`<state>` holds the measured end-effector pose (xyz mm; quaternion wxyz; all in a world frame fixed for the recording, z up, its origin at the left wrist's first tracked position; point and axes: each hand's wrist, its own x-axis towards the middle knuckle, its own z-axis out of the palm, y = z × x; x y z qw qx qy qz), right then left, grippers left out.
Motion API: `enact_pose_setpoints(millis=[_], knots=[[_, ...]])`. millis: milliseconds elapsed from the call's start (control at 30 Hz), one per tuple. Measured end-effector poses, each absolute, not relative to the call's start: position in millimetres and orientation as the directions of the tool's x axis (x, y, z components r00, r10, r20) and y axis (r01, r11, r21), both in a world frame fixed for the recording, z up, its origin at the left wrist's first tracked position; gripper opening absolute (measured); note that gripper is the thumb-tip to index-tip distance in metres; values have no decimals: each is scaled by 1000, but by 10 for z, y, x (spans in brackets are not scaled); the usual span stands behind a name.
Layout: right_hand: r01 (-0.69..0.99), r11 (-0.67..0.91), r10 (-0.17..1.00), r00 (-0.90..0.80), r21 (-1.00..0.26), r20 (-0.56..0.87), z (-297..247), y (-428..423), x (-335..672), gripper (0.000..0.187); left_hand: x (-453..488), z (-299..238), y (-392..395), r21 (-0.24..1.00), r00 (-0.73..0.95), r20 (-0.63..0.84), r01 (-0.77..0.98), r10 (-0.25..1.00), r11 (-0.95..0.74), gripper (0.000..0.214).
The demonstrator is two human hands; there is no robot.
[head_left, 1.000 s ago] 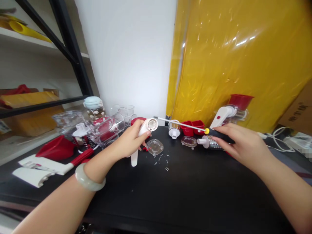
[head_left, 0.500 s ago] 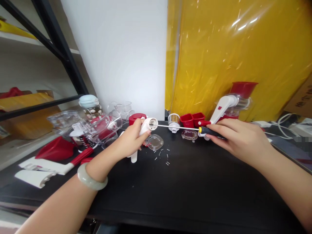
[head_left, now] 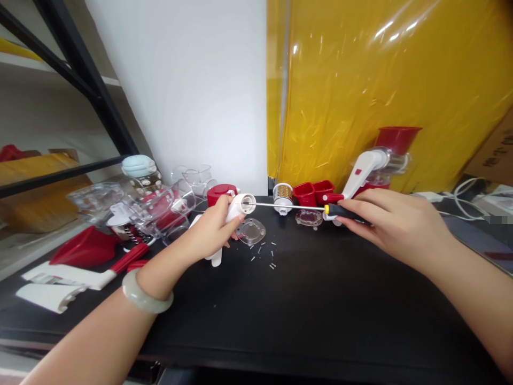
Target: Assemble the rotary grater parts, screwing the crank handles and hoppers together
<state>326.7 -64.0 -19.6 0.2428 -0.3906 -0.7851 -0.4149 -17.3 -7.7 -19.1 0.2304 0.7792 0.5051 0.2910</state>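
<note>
My left hand (head_left: 210, 232) is closed round a white plastic crank handle part (head_left: 239, 209), its round open end facing right. My right hand (head_left: 395, 224) grips the black and yellow handle of a long screwdriver (head_left: 296, 207). The thin metal shaft lies level, and its tip sits in the open end of the white part. Below the white part a clear square plate (head_left: 250, 231) lies on the black table (head_left: 304, 315). Several small screws (head_left: 264, 255) are scattered beside it.
At the back stand a metal grater drum (head_left: 282, 196), red cups (head_left: 313, 192), and a red and white hand-crank grater (head_left: 380, 166). Clear and red plastic parts (head_left: 152, 206) pile up at the left, beside a black shelf frame. Cables lie at the far right.
My right hand picked the screwdriver up off the table and swung it level; its tip went into the open end of the white part. The view shifted slightly.
</note>
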Motion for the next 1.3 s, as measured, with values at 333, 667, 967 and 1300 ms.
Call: enact_pose_setpoints(millis=[333, 667, 967, 1300], knots=[[789, 347, 387, -613, 508, 688, -193, -630, 3251, 20, -172, -238, -45, 661, 323, 174, 662, 930, -353, 35], [796, 351, 402, -604, 493, 688, -188, -653, 3246, 21, -177, -249, -39, 660, 324, 182, 660, 929, -359, 35], [808, 363, 430, -587, 464, 687, -195, -660, 3249, 22, -196, -289, -10, 646, 323, 191, 670, 927, -366, 35], [804, 331, 424, -595, 494, 683, -177, -720, 3219, 18, -224, -355, 13, 577, 321, 190, 728, 928, -370, 36]])
